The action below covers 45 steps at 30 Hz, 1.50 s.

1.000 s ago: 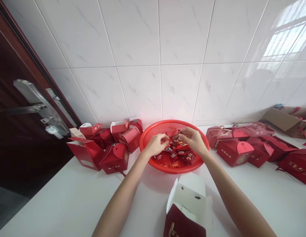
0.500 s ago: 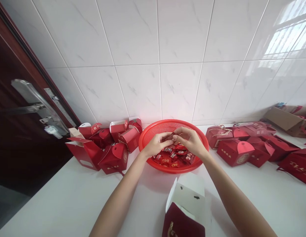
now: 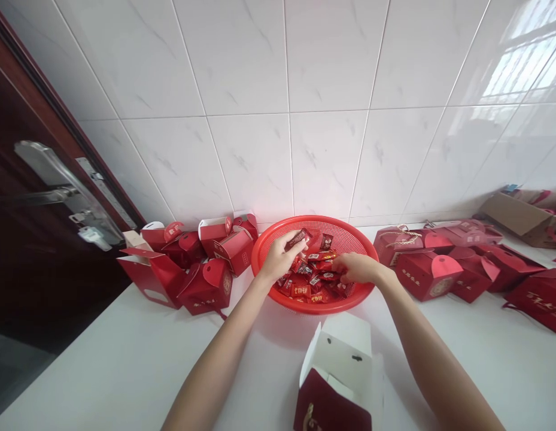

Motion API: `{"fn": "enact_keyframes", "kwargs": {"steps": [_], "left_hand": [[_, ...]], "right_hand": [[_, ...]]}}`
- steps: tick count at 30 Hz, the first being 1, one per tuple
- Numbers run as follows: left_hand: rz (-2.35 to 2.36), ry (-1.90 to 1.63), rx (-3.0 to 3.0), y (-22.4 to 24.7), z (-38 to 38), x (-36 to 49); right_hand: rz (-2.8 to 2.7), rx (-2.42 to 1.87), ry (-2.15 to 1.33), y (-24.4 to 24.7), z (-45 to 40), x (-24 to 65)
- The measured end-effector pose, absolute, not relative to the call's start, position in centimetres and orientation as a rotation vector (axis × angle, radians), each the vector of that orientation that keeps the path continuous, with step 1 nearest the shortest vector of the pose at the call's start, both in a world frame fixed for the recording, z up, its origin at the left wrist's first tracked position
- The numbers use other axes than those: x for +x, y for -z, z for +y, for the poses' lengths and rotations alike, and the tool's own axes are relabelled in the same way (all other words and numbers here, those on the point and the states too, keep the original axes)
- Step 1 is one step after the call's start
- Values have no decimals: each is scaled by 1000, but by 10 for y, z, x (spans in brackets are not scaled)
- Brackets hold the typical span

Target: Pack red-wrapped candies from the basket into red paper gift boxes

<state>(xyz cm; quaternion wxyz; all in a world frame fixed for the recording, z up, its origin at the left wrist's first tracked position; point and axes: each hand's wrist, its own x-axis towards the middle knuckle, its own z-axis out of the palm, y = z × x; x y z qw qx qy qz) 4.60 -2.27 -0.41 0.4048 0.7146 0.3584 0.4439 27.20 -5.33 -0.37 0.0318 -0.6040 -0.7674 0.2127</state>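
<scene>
A round red plastic basket (image 3: 313, 309) stands near the wall, with several wrapped candies (image 3: 320, 279) inside. Over its left part, my left hand (image 3: 281, 256) is closed on a dark red wrapped candy (image 3: 300, 239). My right hand (image 3: 355, 267) reaches into the right side of the basket, its fingers bent down against the candies; whether it grips one is hidden. In front of the basket is an open dark red box (image 3: 334, 398) with a white inside, cut off by the bottom edge.
Several red boxes (image 3: 208, 287) stand at the left, and more red boxes (image 3: 428, 276) at the right. A brown cardboard box (image 3: 520, 218) sits at the far right. Behind is a tiled wall; a dark door with a handle is at the left.
My hands were together over the basket and have moved apart. The left keeps a candy, while the right has gone down to the right among the candies.
</scene>
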Motion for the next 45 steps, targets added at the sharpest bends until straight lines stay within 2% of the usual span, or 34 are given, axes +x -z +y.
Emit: {"fn": "enact_keyframes", "kwargs": {"steps": [7, 17, 25, 37, 45], "left_hand": [[886, -1088, 1825, 6, -22, 47], [815, -1206, 1820, 6, -13, 45], [813, -1312, 1771, 6, -12, 43], [802, -1258, 1761, 8, -14, 43], [772, -1234, 1725, 9, -15, 42]], "right_hand": [[-2473, -1898, -789, 6, -48, 263], [-2597, -1676, -880, 10, -43, 261], [-2423, -1602, -733, 9, -43, 258], [-2199, -1485, -415, 15, -39, 258], [-2202, -1379, -382, 22, -36, 261]]}}
